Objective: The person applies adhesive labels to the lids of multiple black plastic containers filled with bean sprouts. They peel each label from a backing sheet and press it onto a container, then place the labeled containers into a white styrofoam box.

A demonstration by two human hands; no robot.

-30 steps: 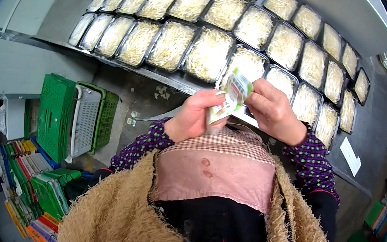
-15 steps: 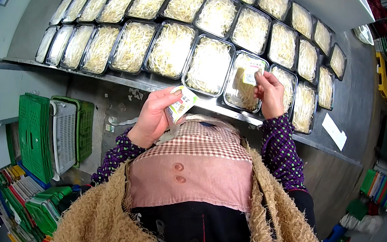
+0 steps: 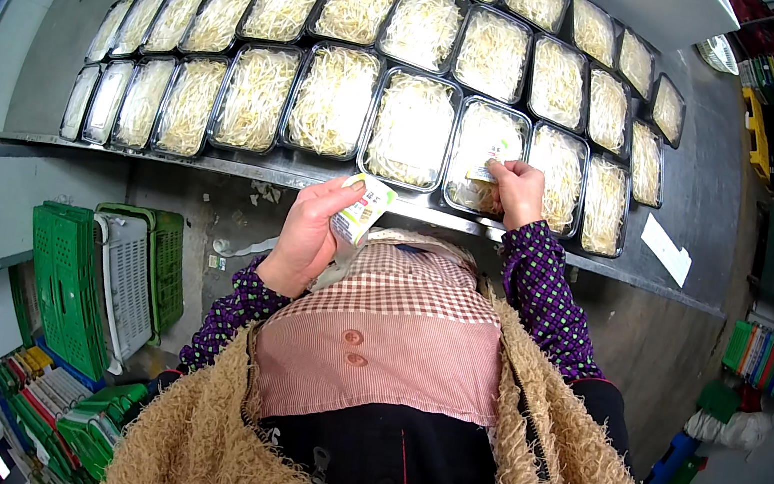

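Rows of black trays [image 3: 336, 97] filled with pale bean sprouts under clear covers stand on a steel table [image 3: 78, 21]. My left hand [image 3: 307, 234] is closed round green-and-white printed labels [image 3: 358, 212] near the table's front edge. My right hand [image 3: 517, 190] pinches a single label [image 3: 484, 141] against the cover of a front-row tray [image 3: 469, 189] right of centre. My right fingertips lie on that label, and its lower part is partly hidden by them.
A white slip [image 3: 664, 248] lies at the table's right. Below left stand green crates [image 3: 62, 282] and a white crate [image 3: 123, 281]. A steel shelf or board [image 3: 647, 5] rises behind the trays. Stacked coloured crates [image 3: 768, 358] are at the far right.
My hands have drawn apart, my left down and left with the labels. My right hand carried one label to the tray and has since moved it slightly lower onto the cover. The view has shifted.
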